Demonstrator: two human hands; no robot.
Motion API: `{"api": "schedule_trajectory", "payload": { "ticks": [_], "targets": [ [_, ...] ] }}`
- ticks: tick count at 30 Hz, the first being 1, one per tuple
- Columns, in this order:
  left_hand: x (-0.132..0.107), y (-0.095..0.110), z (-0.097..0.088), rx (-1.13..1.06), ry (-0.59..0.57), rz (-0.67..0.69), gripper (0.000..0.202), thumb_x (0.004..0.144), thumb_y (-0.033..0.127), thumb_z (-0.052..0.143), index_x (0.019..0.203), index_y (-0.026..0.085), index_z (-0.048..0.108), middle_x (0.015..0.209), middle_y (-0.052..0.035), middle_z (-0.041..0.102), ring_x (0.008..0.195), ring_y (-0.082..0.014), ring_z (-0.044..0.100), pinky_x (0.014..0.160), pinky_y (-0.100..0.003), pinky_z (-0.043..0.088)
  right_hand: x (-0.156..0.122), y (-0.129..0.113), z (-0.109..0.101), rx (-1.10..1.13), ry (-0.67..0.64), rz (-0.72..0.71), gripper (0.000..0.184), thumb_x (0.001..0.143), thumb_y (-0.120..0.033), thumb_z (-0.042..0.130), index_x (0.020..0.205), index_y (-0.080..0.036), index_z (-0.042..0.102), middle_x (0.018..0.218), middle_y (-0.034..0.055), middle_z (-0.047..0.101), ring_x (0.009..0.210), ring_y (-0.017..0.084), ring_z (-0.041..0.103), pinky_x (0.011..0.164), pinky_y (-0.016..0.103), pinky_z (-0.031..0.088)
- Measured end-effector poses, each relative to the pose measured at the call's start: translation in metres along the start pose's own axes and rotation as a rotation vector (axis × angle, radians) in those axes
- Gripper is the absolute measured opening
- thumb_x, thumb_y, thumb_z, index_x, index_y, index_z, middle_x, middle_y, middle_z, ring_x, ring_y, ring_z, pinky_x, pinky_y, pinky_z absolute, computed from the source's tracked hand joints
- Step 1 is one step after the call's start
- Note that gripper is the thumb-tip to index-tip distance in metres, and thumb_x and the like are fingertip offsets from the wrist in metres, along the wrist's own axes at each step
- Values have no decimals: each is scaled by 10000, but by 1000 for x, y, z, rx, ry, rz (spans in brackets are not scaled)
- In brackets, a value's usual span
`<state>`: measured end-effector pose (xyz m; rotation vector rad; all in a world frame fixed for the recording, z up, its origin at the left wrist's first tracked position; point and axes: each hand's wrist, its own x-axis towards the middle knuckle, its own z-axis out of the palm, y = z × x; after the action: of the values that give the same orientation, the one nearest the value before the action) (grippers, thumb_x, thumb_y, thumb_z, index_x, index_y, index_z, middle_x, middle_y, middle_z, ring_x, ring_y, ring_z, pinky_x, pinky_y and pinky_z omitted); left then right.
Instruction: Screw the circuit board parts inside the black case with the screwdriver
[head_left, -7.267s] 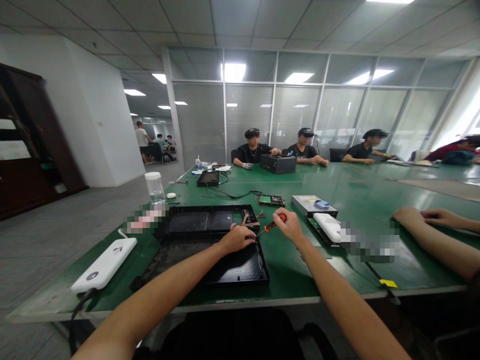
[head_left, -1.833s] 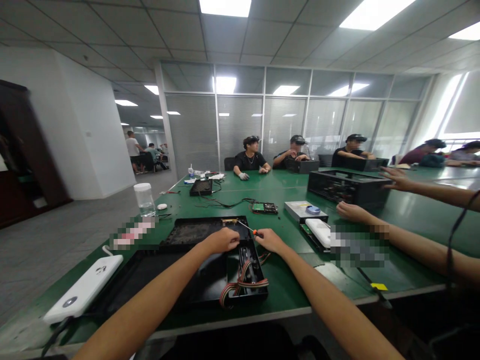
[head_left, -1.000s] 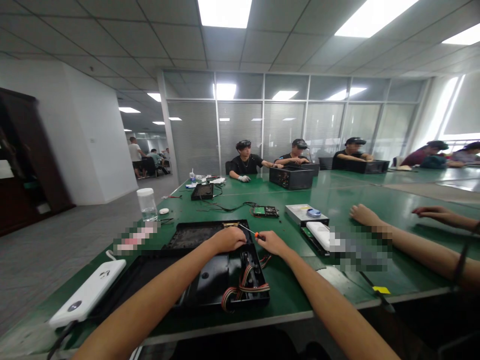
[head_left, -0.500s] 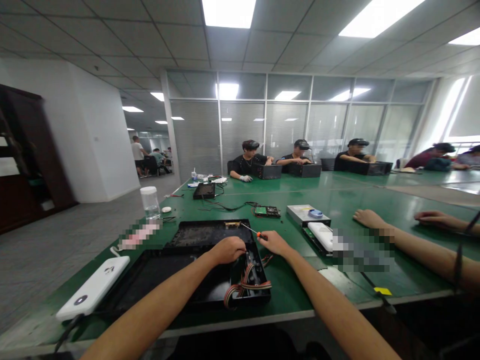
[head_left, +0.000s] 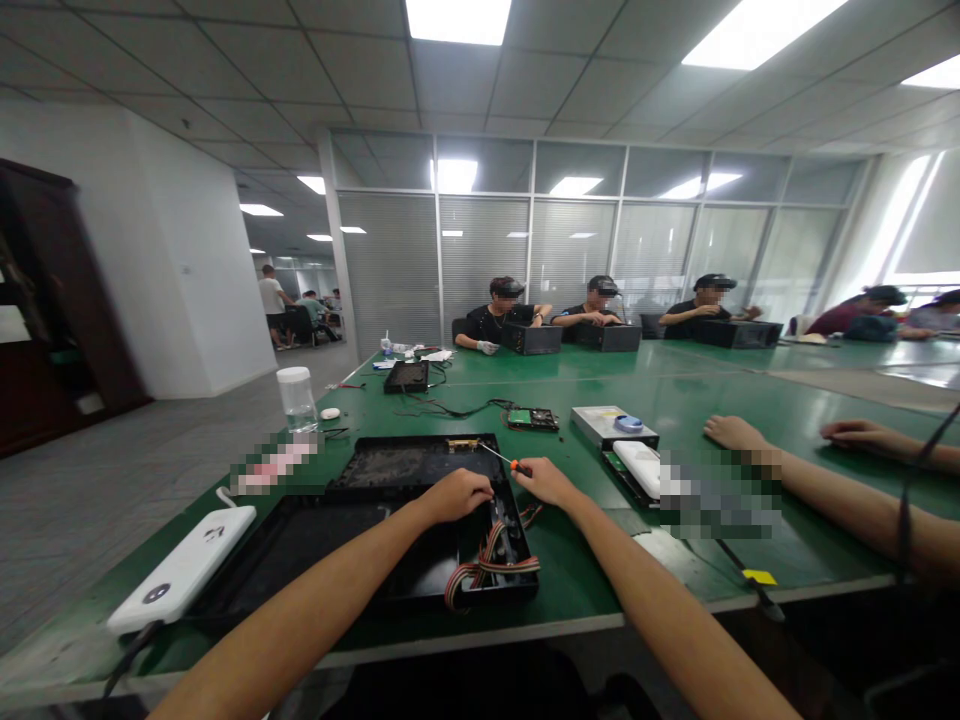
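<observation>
My right hand is closed around the orange and black handle of a screwdriver. Its thin metal shaft points left and away, with the tip beside a small brass-coloured part at the far edge of a black open casing. Over the casing's right side, my left hand has its fingers pinched together; whatever lies between them is too small to make out. A striped ribbon cable curls in the casing's near right corner, below my left hand.
A white power bank and a clear jar stand to the left. Beyond the casing lies a hard drive; rightward are a silver box and a white device. A neighbour's forearm rests on the green table.
My hands and the screwdriver stay almost in place, with the view shifted slightly. Across the table, the rightmost person in black has raised a hand above a black case.
</observation>
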<state>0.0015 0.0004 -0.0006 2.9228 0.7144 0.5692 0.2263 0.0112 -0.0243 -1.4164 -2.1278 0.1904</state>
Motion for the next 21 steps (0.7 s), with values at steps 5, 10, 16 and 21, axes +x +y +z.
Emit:
{"api": "schedule_trajectory", "payload": {
  "ticks": [5, 10, 16, 21],
  "targets": [
    [1, -5, 2, 5, -19, 13, 158, 749, 129, 496, 821, 137, 636, 801, -22, 650, 729, -110, 581, 729, -194, 407, 0, -2, -3, -10, 5, -15, 271, 760, -345, 442, 655, -150, 599, 570, -7, 541, 527, 101, 424, 520, 203, 274],
    [0, -6, 3, 19, 0, 11, 135, 718, 133, 516, 788, 133, 631, 755, -19, 634, 682, -107, 558, 695, -190, 407, 1, -3, -9, 12, 50, 23, 251, 741, -360, 456, 636, -157, 560, 580, -1, 526, 563, 115, 435, 540, 215, 292],
    [-1, -4, 4, -19, 1, -17, 134, 764, 151, 490, 813, 138, 614, 768, -20, 615, 703, -107, 548, 680, -190, 402, 3, -6, -20, 604, 87, 157, 222, 684, -269, 428, 896, -204, 424, 686, -39, 479, 496, 76, 397, 456, 190, 284],
    [0, -3, 4, -58, -2, -43, 167, 747, 147, 518, 897, 145, 594, 760, -9, 602, 667, -98, 539, 652, -186, 406, 1, -5, -31, 928, -34, 212, 305, 612, -219, 497, 897, -200, 389, 610, -68, 432, 455, 59, 401, 431, 180, 304]
  ]
}}
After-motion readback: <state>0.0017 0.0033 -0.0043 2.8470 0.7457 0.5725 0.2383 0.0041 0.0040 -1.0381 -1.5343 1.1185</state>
